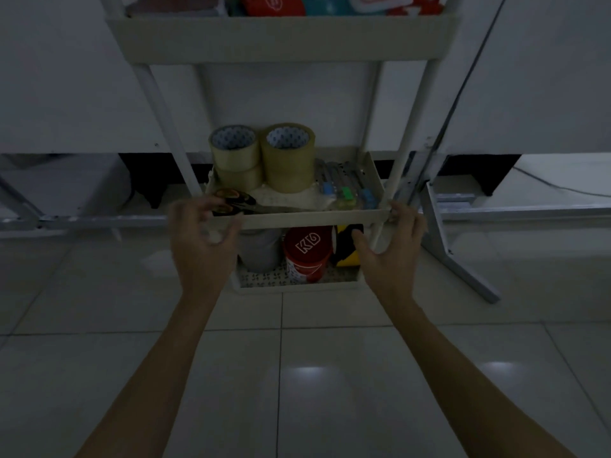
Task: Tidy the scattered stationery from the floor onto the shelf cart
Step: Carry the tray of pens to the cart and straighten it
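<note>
A white shelf cart (307, 219) with three tiers stands on the tiled floor. Its middle tray holds stacked rolls of tape (287, 160), black-handled scissors (231, 201) along the front rim, and several pens (347, 190) with coloured caps at the right. My left hand (203, 239) hovers at the tray's front left corner, fingers spread and curled, holding nothing. At the front right corner my right hand (391, 246) is spread around the cart's post without a clear grip. The bottom tray carries a red tub (307, 256), a grey container (259, 252) and a yellow-black object (347, 247).
The top tray (281, 38) holds colourful packets. Grey metal table legs (459, 246) slant down at the right, and a frame bar (82, 221) runs along the left. A cable (463, 94) hangs against the white wall. Glossy floor tiles fill the foreground.
</note>
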Available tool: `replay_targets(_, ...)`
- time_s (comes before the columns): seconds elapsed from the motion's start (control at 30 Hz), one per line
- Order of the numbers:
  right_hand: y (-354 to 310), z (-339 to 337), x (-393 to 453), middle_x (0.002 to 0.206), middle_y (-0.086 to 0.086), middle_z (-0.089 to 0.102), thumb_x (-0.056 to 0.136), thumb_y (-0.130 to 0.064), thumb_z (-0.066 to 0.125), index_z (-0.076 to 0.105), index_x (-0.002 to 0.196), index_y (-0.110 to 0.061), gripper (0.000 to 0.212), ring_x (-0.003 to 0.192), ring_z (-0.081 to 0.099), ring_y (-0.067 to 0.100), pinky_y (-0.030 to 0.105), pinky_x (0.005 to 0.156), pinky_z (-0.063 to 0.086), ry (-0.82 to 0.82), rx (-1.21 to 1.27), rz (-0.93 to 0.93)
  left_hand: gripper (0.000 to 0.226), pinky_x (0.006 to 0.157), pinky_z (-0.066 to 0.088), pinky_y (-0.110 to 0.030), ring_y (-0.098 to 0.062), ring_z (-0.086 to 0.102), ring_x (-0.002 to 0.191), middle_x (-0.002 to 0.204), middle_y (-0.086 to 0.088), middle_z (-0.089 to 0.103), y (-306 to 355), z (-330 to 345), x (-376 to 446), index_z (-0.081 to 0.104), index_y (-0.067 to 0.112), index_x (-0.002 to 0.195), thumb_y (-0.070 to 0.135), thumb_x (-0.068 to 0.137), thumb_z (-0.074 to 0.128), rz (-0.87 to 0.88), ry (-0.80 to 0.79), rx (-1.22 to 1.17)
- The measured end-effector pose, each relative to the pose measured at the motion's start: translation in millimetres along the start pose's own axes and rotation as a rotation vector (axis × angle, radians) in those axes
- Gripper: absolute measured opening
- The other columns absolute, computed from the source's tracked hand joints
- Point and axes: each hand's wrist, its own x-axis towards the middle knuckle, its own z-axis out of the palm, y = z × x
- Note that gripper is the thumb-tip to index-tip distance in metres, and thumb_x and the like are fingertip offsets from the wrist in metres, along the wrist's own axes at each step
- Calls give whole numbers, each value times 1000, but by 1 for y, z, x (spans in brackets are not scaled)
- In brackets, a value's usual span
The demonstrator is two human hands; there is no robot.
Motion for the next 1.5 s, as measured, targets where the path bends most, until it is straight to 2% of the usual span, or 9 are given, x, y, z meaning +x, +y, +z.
replay_targets(0.1, -4, 13, 7, 167, 6, 21, 95, -42, 69, 13, 162, -14, 92, 152, 25, 18, 35, 121, 31, -160, 140, 188, 60, 96, 54, -50, -22, 55, 118, 134, -9, 51, -9, -5, -10, 48, 17, 137, 24, 86, 79, -292, 32, -163)
replay_targets(0.23, -9, 29, 20, 173, 3, 4, 102, -47, 55, -12, 162, -11, 97, 158, 15, 22, 46, 126, 27, -230, 234, 308, 67, 112, 47, -54, -28, 49, 136, 149, -13, 44, -6, 4, -5, 33, 39, 151, 42, 95, 70, -298, -234, -243)
replay_targets(0.3, -4, 30, 27, 171, -1, 6, 102, -47, 54, -15, 161, -12, 97, 157, 19, 22, 40, 123, 31, -271, 247, 333, 96, 129, 26, -37, -18, 22, 157, 171, -9, 17, 0, 13, -5, 7, 22, 165, 42, 96, 71, -348, -256, -219)
replay_targets(0.43, 6, 30, 39, 167, -2, 11, 102, -45, 55, -19, 159, -13, 100, 152, 26, 23, 42, 120, 37, -337, 288, 332, 112, 103, 8, 11, 22, 2, 135, 174, -5, -13, 3, 24, -6, -16, 9, 163, 28, 97, 72, -394, -260, -145)
replay_targets(0.83, -5, 16, 40, 156, 15, 40, 98, -57, 55, -4, 158, -17, 93, 128, 58, 31, 54, 97, 55, -389, 134, 381, 134, 123, 15, -27, -12, -9, 160, 172, 3, -25, -6, 4, 2, -29, 19, 159, 32, 87, 83, -394, -498, -42)
replay_targets(0.97, -20, 0, 46, 156, 12, 41, 100, -42, 61, 8, 159, -10, 85, 135, 52, 32, 42, 96, 52, -447, 133, 490, 126, 128, 27, -46, -20, 11, 160, 174, 1, 4, 0, -12, 7, -12, 27, 164, 40, 83, 83, -417, -509, -199)
replay_targets(1.1, -31, -23, 38, 159, 5, 39, 98, -30, 67, 21, 161, -16, 79, 135, 50, 30, 47, 107, 48, -467, 112, 536, 96, 110, 47, -39, -15, 40, 143, 160, -2, 33, 19, -20, -20, 18, 21, 163, 11, 88, 77, -379, -275, -131)
replay_targets(1.23, -41, -41, 17, 140, 7, 58, 98, -28, 68, 45, 148, -17, 57, 108, 59, 23, 42, 99, 51, -299, 49, 464, 35, 91, 58, -43, -2, 59, 101, 114, 4, 62, 38, -26, -35, 63, 25, 118, 6, 90, 71, -232, -373, -35)
replay_targets(1.5, -79, -49, 37, 108, 4, 64, 97, -21, 67, 63, 123, -10, 28, 91, 61, 18, 33, 84, 51, -394, -52, 209, 12, 71, 50, -9, 4, 63, 84, 91, 16, 68, 78, -44, 3, 69, 23, 98, 11, 96, 69, -144, -530, -41)
